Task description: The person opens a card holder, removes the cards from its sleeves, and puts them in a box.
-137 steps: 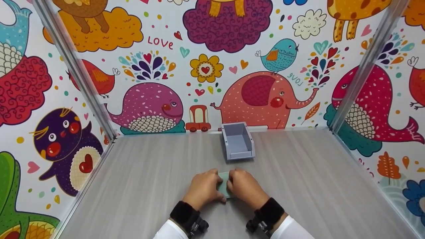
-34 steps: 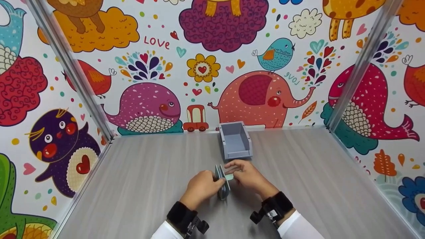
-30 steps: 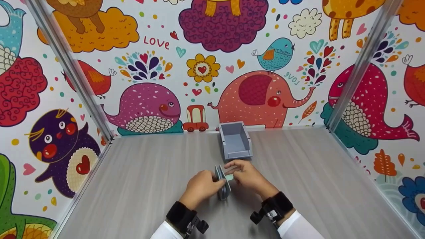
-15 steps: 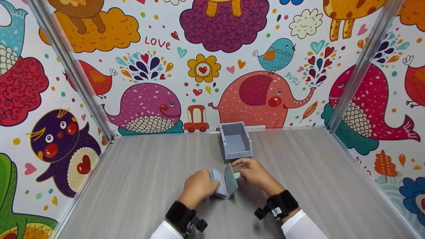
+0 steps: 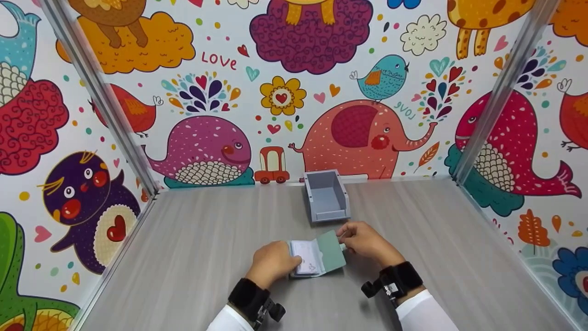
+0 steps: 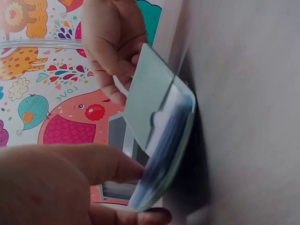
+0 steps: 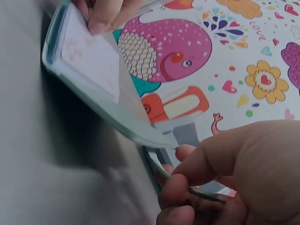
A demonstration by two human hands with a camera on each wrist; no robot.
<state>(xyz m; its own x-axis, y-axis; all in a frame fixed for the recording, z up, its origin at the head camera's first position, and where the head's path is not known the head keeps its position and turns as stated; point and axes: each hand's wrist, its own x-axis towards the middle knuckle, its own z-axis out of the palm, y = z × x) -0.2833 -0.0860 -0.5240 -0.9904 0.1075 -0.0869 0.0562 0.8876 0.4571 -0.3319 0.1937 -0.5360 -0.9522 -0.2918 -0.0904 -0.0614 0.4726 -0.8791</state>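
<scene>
A small pale green card holder (image 5: 331,253) lies spread apart between my hands, low over the table. Its left half carries a stack of bluish-edged sleeves with a white printed face (image 7: 91,58) on top. With thumb on that face and fingers underneath, my left hand (image 5: 273,261) grips the stack side. My right hand (image 5: 367,241) pinches the closing tab (image 7: 206,194) at the outer edge of the green cover. In the left wrist view the inside of the cover (image 6: 149,89) shows a pocket with a rounded notch.
A grey plastic bin (image 5: 333,214) with a low front stands just beyond my hands, near the back wall. Wood-grain table (image 5: 206,239) surrounds the hands. Printed cartoon panels and metal posts (image 5: 482,96) bound the back and sides.
The closed green holder was first between both hands, then was tipped upright with its tab loose. My right hand has since drawn the cover rightward, and the white face now shows.
</scene>
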